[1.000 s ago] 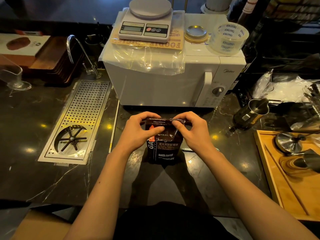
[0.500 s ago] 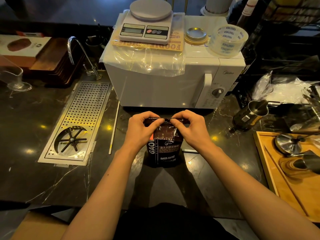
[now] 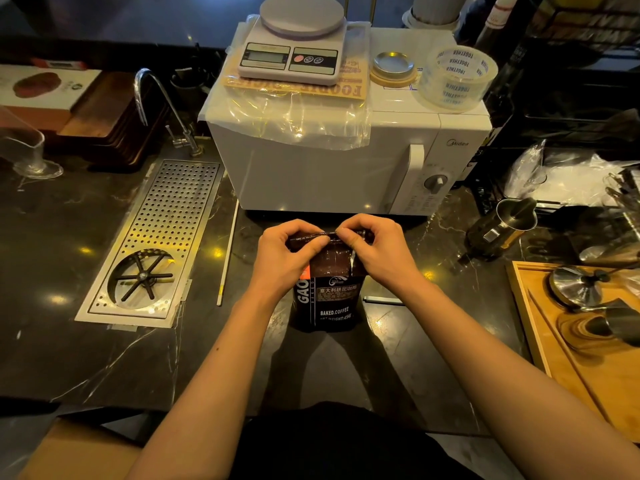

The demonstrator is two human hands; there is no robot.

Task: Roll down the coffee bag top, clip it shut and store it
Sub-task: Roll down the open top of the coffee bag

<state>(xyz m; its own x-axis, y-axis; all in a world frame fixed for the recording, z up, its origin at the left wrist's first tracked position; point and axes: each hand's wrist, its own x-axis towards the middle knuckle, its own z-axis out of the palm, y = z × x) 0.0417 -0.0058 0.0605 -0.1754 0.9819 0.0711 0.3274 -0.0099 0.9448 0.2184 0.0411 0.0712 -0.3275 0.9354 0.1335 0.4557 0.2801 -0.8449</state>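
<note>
— Where's the coffee bag?

— Standing upright on the dark marble table, just in front of the white microwave. Its printed face is toward the camera, with "BAKED.COFFEE" readable low on the label.

— And the hands?

— Both at the top of the bag. The left hand pinches the left part of the flattened top edge, thumb in front and fingers curled behind. The right hand pinches the right part the same way. The two thumbs nearly meet at the middle of the edge.

— Is the top rolled?

— The edge is pressed flat into a thin strip; how many turns it has, I can't tell.

— Any clip on it?

— A thin pale bar lies on the table just right of the bag's base, partly hidden by the right wrist. Whether it's a clip is unclear.

— What else is around?

— A kitchen scale and a roll of tape sit on the microwave. A perforated metal drain tray is set into the table to the left, and a wooden tray sits at the right.
</note>
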